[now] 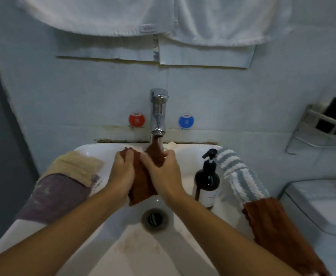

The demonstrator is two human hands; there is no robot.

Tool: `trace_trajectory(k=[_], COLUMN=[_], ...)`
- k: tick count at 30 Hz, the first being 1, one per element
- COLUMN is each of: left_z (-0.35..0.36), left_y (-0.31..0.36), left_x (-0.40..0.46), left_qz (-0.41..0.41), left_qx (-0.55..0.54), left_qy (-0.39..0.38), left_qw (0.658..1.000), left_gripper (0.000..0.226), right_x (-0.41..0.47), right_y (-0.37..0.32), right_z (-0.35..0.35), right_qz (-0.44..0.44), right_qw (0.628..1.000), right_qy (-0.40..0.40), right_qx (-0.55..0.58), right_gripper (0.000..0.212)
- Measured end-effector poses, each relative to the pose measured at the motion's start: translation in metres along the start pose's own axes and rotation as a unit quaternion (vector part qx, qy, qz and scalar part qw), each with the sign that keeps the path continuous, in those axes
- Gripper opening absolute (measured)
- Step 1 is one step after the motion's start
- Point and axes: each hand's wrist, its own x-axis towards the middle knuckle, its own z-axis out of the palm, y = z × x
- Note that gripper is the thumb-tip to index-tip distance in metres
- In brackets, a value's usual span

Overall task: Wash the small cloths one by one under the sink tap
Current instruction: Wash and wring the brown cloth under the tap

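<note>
Step in hand: rinsing and rubbing one rust-brown cloth [141, 182] under the chrome tap [158, 112], by my reading of the pose.
Where the cloth is: bunched between both hands over the white sink [95, 150], its upper fold raised to the spout, its lower end hanging toward the drain [154, 218].
Left grip: the left hand [121, 172] is clenched on the cloth's left side, fingers curled over the top fold.
Right grip: the right hand [164, 170] pinches the raised fold just under the spout.
Water: a stream seems to run onto the fabric; it is faint, so the flow strength is unclear.
Doing it well: keep the fold directly under the spout, rub the two held parts against each other, then shift the grip along so every part passes through the water.
Watch for: the hanging end lies near the drain; keep it lifted. The dark pump bottle [208, 176] stands just beside the right wrist and could be knocked.
Other cloths: a beige cloth [77, 166] and a purple cloth [53, 194] lie on the left rim; a blue-and-white striped cloth [239, 174] and another rust-brown cloth [272, 226] on the right rim.
</note>
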Motion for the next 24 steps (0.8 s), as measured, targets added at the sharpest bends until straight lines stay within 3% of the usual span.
trace_trajectory(k=[2,5,11,15,19,24], left_z=[0.000,0.001,-0.003,-0.002,-0.001,-0.001], left_y=[-0.006,-0.009,-0.012,-0.015,-0.016,-0.017], left_x=[0.001,0.003,0.005,0.000,-0.006,-0.007], left_qz=[0.041,0.014,-0.038,0.054,0.136,0.125], left_qx=[0.047,0.062,0.064,0.136,0.218,0.239], left_qy=[0.015,0.008,-0.046,-0.078,-0.112,-0.130], left_qw=[0.998,0.998,0.996,0.986,0.960,0.954], left_gripper=[0.025,0.035,0.044,0.034,0.031,0.036], right_x=[-0.003,-0.008,-0.041,-0.082,-0.099,-0.062], right_y=[0.004,-0.004,-0.034,-0.044,-0.061,-0.061], right_z=[0.005,0.003,-0.040,-0.111,-0.181,-0.226], right_qz=[-0.035,-0.098,-0.154,-0.230,-0.218,-0.119], right_qw=[0.997,0.982,0.967,0.930,0.928,0.942], right_qy=[0.048,0.095,0.067,0.153,0.219,0.252], right_qx=[-0.052,-0.127,-0.190,-0.244,-0.210,-0.187], right_gripper=[0.023,0.015,0.016,0.007,0.009,0.006])
